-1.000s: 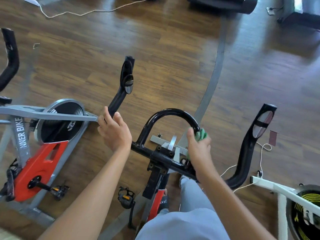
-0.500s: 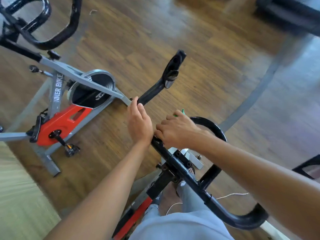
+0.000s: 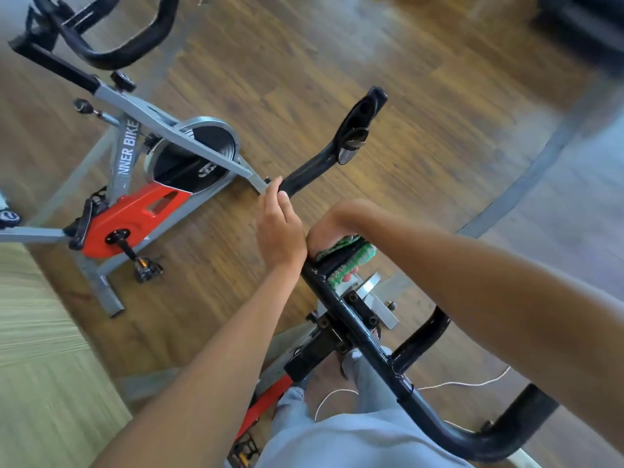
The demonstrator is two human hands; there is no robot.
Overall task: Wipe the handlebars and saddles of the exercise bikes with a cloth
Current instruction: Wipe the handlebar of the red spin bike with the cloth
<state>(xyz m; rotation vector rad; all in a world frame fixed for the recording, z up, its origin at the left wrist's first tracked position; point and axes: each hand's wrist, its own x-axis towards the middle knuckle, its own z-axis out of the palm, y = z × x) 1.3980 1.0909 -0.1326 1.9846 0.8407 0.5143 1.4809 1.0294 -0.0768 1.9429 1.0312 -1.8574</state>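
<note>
The black handlebar (image 3: pixel 358 336) of the near exercise bike runs diagonally from upper middle to lower right. My left hand (image 3: pixel 278 228) grips its left arm just below the bend that rises to the grip end (image 3: pixel 363 123). Right beside it, my right hand (image 3: pixel 332 228) presses a green cloth (image 3: pixel 351 256) around the bar, the cloth wrapped over and under the tube. No saddle is in view.
A second grey and red exercise bike (image 3: pixel 135 197) stands on the wooden floor at left, its black handlebar (image 3: pixel 111 45) at the top left. A white cable (image 3: pixel 462 383) lies on the floor below the bar. My grey trouser legs (image 3: pixel 337 434) are at the bottom.
My right hand slid the cloth leftwards along the bar from near the centre loop until it sits against my left hand. The view swung left and tilted.
</note>
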